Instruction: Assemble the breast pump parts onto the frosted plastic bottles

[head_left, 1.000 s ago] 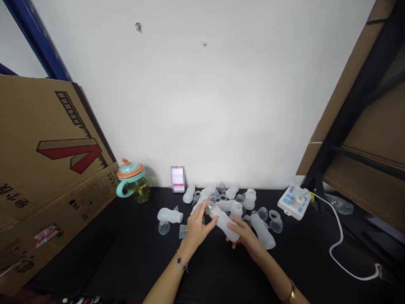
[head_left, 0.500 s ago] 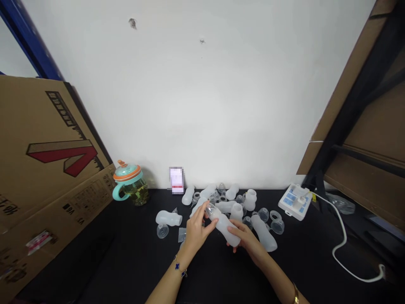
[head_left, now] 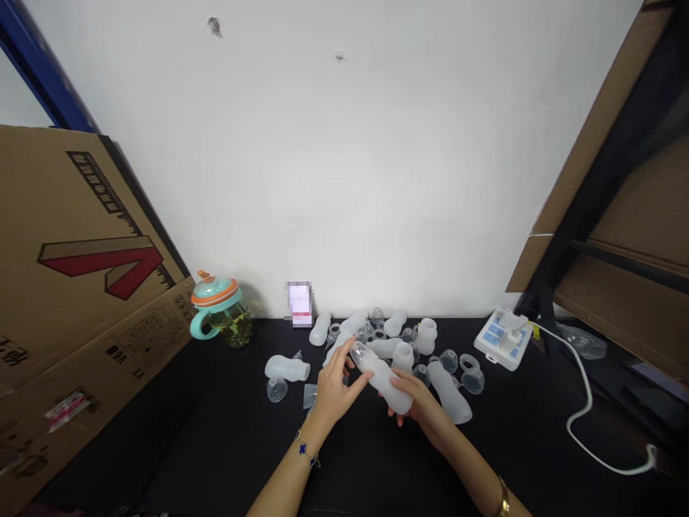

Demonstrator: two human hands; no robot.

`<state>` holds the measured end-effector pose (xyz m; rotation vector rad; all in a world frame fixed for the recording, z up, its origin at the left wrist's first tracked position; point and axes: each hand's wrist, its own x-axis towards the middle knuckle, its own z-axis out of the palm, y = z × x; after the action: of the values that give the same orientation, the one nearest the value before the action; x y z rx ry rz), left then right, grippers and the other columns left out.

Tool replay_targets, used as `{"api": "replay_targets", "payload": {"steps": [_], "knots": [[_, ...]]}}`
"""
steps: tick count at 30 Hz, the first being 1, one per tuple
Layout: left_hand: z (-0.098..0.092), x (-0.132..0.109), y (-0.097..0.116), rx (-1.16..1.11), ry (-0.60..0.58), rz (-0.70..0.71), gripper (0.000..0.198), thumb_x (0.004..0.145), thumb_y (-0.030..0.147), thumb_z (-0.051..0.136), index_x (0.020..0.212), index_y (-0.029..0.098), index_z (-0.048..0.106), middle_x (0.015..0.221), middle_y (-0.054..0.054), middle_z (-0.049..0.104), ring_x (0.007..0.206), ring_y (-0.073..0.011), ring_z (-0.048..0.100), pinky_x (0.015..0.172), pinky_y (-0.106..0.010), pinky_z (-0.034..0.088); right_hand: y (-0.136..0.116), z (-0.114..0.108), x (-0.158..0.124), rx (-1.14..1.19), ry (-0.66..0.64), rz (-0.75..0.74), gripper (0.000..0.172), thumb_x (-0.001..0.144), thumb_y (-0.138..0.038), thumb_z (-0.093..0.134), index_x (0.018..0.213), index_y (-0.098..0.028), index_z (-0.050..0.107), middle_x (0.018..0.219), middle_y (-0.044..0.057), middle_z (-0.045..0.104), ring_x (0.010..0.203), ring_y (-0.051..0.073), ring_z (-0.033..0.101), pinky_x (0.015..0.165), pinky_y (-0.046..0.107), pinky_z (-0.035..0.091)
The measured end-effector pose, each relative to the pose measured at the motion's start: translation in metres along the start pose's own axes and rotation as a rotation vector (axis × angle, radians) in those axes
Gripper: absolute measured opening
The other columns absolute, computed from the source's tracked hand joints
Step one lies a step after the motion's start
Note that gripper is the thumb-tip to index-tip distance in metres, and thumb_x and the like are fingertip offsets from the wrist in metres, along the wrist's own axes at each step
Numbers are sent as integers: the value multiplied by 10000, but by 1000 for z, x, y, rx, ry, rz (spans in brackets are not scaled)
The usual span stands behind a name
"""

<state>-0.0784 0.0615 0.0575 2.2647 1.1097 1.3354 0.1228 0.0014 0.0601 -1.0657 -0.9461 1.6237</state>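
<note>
My right hand is wrapped round the lower body of a translucent white silicone bottle, held tilted above the black table. My left hand pinches the clear cap end of that same bottle with thumb and fingers. Behind my hands lies a heap of several similar bottles and clear caps. One more bottle lies on its side to the left, with a clear cap in front of it.
A teal and orange mug stands at the back left by the white wall. A large cardboard box leans at the left. A white power strip with a white cable lies at the right, near a dark shelf frame.
My hands keep hold of the bottle and have barely shifted. The view has tilted slightly, so the wall marks and box sit a little higher and further left.
</note>
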Motion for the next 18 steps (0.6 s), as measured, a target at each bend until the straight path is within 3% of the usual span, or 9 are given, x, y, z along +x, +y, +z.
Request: {"api": "replay_targets", "payload": {"steps": [6,9,12,18], "knots": [[1,-1,0,-30,-17,20,583,931,429,599,1442,220,413,1051,-83,635,784,-179,633,652,-305,569,-8,3,-9,86,1,49,435,859,-572,566,1033,-194,690,804,98,705,491,167,577,427,295,399],[2,-1,-1,-51,-29,25,592,930,415,602,1454,229,398,1149,-108,628,831,-187,644,651,-301,573,-9,3,-11,95,-9,87,447,876,-584,528,989,-183,690,781,94,690,471,153,543,435,302,379],[3,-2,-3,-58,-51,20,611,931,421,594,1470,231,375,1274,-134,598,921,-206,657,661,-296,583,-9,3,-11,92,-20,93,453,872,-605,523,981,-194,680,774,81,685,457,141,529,428,291,367],[4,-4,-5,-13,-81,-5,594,953,427,572,1474,228,367,1242,-123,627,895,-196,666,708,-307,580,-4,-1,-7,150,-35,89,442,845,-619,589,955,-198,669,840,106,715,455,142,556,409,284,412]]}}
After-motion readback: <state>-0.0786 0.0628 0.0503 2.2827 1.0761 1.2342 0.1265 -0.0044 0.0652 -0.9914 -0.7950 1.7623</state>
